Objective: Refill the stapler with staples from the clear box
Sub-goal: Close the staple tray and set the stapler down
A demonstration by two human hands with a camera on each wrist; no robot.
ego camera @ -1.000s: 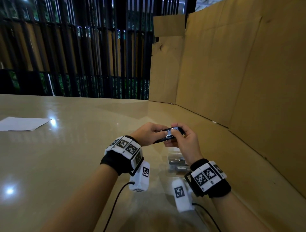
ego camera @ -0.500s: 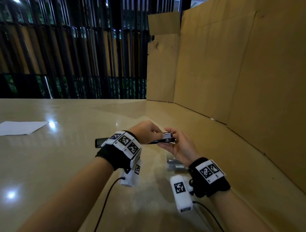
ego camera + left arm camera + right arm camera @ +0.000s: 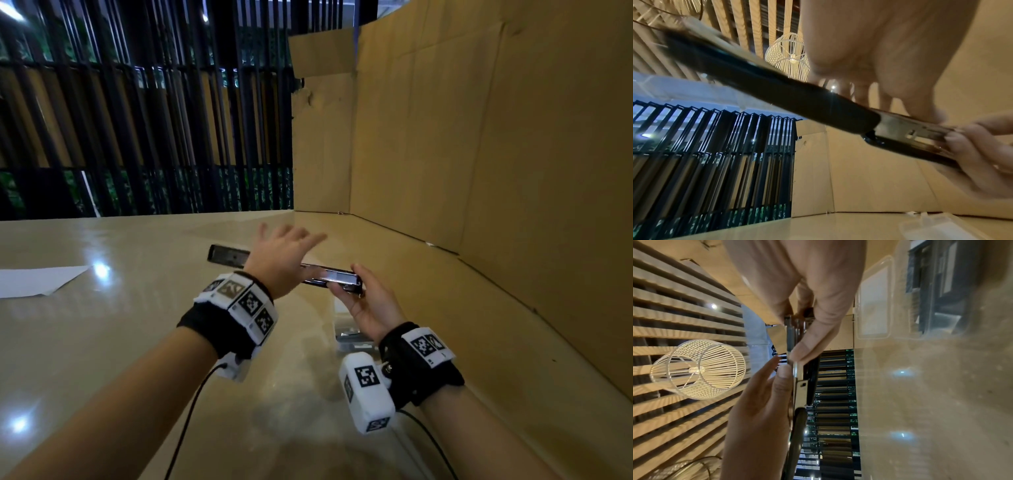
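The black stapler (image 3: 337,278) is held above the table, swung open almost flat, with its cover (image 3: 227,255) pointing left and its metal staple rail (image 3: 910,129) bare. My right hand (image 3: 370,301) grips the rail end, thumb (image 3: 809,344) on top and fingers (image 3: 982,154) underneath. My left hand (image 3: 284,246) hovers over the hinge with fingers spread and straight. In the right wrist view one tip of the left hand (image 3: 756,418) lies against the rail. The clear box (image 3: 349,337) sits on the table under my right wrist, partly hidden.
A tall cardboard wall (image 3: 479,154) runs along the table's right side and back corner. A white paper sheet (image 3: 37,281) lies at the far left. Cables hang from both wrist cameras. The clear box's open lid (image 3: 873,305) lies flat beside it.
The stapler's cover has swung out to the left until nearly flat. My left hand has let go of the stapler and spread its fingers above it. The right hand keeps its grip.
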